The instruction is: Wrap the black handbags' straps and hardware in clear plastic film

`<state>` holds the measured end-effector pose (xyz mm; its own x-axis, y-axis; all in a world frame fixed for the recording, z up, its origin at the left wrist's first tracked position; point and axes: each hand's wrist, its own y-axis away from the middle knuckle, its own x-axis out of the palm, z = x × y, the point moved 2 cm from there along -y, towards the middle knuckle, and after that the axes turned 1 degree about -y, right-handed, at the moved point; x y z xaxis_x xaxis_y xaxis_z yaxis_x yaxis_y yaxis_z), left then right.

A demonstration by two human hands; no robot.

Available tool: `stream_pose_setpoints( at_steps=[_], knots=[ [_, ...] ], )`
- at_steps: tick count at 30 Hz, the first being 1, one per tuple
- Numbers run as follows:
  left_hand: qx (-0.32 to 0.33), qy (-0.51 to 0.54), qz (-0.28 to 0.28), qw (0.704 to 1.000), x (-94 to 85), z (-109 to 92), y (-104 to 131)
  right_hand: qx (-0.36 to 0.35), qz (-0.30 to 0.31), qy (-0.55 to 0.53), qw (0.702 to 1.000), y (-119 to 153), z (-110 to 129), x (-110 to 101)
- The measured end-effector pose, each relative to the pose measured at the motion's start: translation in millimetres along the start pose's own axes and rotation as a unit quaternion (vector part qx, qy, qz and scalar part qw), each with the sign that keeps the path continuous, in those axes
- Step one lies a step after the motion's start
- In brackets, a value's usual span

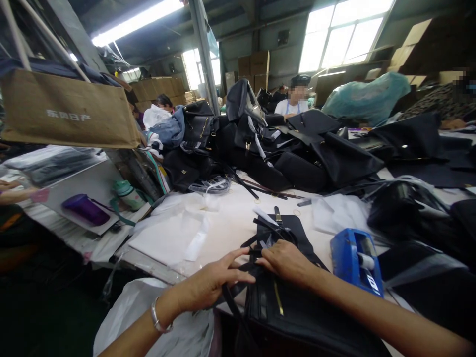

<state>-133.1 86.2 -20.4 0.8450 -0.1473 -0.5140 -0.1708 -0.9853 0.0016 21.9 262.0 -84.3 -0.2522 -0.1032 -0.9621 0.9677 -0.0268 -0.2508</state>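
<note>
A black bag point(297, 302) with a gold zipper lies at the table's near edge, its flap with a gold buckle spread away from me. My left hand point(217, 277), a silver bangle on its wrist, is at the bag's left side with fingers apart, touching black straps point(232, 302). Over the bag's upper part, my right hand point(284, 258) has its fingers curled down and pressed together on black strap material; what exactly is between them is hidden.
A blue tape dispenser point(357, 260) stands right of the bag. Black bags point(267, 153) are piled across the back. White sheets point(167, 238) lie left, and a purple bottle point(85, 209) farther left. People sit beyond the pile.
</note>
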Motion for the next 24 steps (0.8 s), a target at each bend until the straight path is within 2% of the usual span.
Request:
stream_pose_setpoints(
  at_steps=[1,2,4,6,8,10,12,14,16,20,24],
  knots=[
    [-0.047,0.085,-0.020,0.995,6.5,14,6,-0.012,0.024,-0.001,1.000,0,-2,6],
    [-0.100,0.181,-0.054,0.977,14.3,29,13,-0.020,0.041,-0.003,0.999,-1,-4,11],
    [-0.187,0.349,-0.129,0.909,31.3,54,26,-0.014,0.044,-0.001,0.999,-3,-7,14],
    [-0.217,0.446,-0.172,0.851,44.5,68,37,0.003,0.021,0.012,1.000,-9,-8,11],
    [-0.211,0.489,-0.180,0.827,50.3,70,41,0.006,0.003,0.027,1.000,-17,-6,7],
    [-0.211,0.485,-0.174,0.831,50.5,66,40,-0.009,-0.007,0.042,0.999,-25,-2,6],
    [-0.233,0.427,-0.167,0.858,48.4,65,37,-0.024,-0.010,0.052,0.998,-30,1,8],
    [-0.264,0.358,-0.157,0.882,45.9,72,35,-0.039,-0.008,0.049,0.998,-31,2,12],
    [-0.287,0.308,-0.154,0.894,42.8,86,35,-0.059,0.005,0.033,0.998,-30,-1,18],
    [-0.308,0.185,-0.189,0.914,34.3,112,43,-0.071,0.021,0.040,0.996,-30,-12,25],
    [-0.317,0.007,-0.237,0.918,35.5,112,52,-0.053,0.033,0.070,0.996,-33,-21,30]
  ],
)
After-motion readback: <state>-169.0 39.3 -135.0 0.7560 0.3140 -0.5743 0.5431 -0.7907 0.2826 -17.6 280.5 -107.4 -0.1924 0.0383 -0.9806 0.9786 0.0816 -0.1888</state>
